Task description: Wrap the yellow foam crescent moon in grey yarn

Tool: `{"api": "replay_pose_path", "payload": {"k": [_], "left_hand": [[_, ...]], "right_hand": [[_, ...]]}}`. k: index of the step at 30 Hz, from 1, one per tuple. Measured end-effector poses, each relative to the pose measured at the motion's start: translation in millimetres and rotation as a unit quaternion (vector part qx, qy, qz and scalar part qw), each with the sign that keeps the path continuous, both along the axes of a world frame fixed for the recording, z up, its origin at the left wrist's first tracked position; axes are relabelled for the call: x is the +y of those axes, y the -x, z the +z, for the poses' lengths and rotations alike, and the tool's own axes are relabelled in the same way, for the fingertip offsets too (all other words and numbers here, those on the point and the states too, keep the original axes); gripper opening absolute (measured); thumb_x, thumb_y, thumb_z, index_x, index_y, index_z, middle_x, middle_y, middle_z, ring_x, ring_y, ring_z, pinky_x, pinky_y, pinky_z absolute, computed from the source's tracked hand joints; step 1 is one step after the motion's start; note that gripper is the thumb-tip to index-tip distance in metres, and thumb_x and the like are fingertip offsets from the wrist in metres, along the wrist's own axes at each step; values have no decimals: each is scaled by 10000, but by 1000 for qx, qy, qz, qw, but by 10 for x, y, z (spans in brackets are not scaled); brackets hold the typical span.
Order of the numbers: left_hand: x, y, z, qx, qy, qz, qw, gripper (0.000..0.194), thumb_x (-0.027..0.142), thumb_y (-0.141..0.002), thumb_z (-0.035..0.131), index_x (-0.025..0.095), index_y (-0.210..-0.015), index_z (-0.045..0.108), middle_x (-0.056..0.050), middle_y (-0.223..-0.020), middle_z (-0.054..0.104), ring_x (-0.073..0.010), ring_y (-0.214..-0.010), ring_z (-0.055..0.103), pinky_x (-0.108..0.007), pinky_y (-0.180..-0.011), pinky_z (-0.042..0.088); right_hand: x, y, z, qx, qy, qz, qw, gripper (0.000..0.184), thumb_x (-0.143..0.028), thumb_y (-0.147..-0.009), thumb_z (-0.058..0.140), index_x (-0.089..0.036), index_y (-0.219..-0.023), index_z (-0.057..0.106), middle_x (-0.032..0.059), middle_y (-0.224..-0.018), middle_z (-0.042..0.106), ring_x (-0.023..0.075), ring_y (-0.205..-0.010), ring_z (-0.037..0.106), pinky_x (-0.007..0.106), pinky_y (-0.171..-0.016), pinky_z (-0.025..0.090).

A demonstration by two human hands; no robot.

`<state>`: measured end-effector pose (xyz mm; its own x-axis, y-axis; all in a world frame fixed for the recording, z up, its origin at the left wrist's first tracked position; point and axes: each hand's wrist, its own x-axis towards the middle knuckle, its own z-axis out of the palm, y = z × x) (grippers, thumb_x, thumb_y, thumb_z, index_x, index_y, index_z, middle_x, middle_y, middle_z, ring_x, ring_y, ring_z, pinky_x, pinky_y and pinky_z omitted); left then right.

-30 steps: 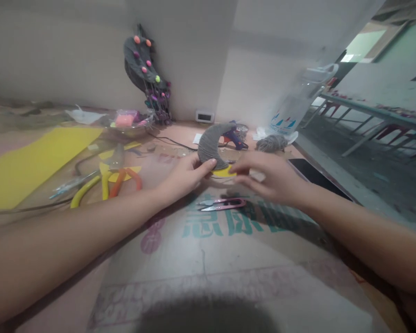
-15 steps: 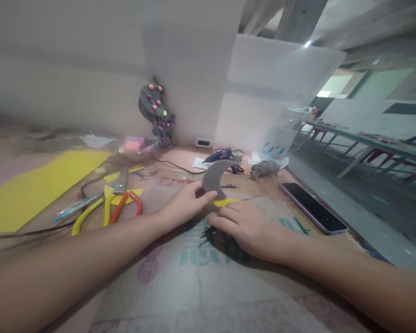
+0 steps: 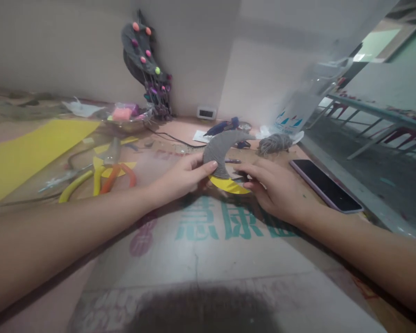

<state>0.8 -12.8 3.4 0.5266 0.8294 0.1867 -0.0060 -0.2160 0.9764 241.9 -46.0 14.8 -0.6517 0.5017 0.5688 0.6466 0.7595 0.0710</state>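
A crescent moon shape wound in grey yarn stands out over the table, its lower end bare yellow card. My left hand grips it at the left side, thumb lying across the yarn winding. My right hand is at the bare yellow tip, thumb and fingers closed together. Something small and dark shows between those fingers, too unclear to name. Behind the right hand lies a ball of grey yarn.
Pliers with red and yellow handles lie left, near a yellow sheet. A phone rests at the right edge. Behind are a blue glue gun, a small digital display and a decorated grey moon against the wall.
My right hand has risen from the tabletop to the crescent's yellow tip. More of the yellow part now shows. The left hand keeps its grip, and the view has tipped downward.
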Motion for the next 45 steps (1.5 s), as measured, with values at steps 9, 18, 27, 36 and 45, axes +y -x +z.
{"api": "replay_pose_path", "payload": {"k": [9,18,27,36,45], "left_hand": [[-28,-4,33,-2,3,10,1000,220,402,-891,588,184,-915,567,30,-625,554,-96,-500,457,-230,-490,370],[-28,-4,19,-17,17,-19,1000,211,399,-914,578,192,-900,539,39,-607,557,-85,-466,442,-223,-470,352],[-4,6,-3,-18,32,-50,998,269,454,-907,587,189,-888,547,40,-602,561,-86,-477,464,-222,-483,368],[1,11,-9,-17,50,-55,997,275,458,-910,592,187,-899,549,42,-609,555,-84,-495,482,-208,-468,349],[29,18,-11,-4,35,-55,998,267,439,-923,577,176,-880,552,36,-589,563,-74,-456,461,-192,-424,314]], "right_hand": [[3,15,32,-29,-37,4,999,253,-175,-984,474,-158,-1149,665,87,-846,679,207,-767,609,325,-662,465],[23,11,19,-36,-38,-3,999,266,-195,-985,459,-188,-1140,675,84,-858,680,206,-765,596,330,-667,440],[21,39,29,-50,-86,11,995,251,-207,-1003,445,-176,-1077,683,46,-738,641,172,-676,548,290,-609,392],[26,48,28,-46,-100,27,994,247,-232,-1015,462,-158,-1059,694,35,-727,643,164,-652,523,287,-595,380],[41,32,35,-47,-91,39,994,230,-237,-1006,503,-145,-1080,701,44,-742,654,160,-669,545,282,-619,401]]}}
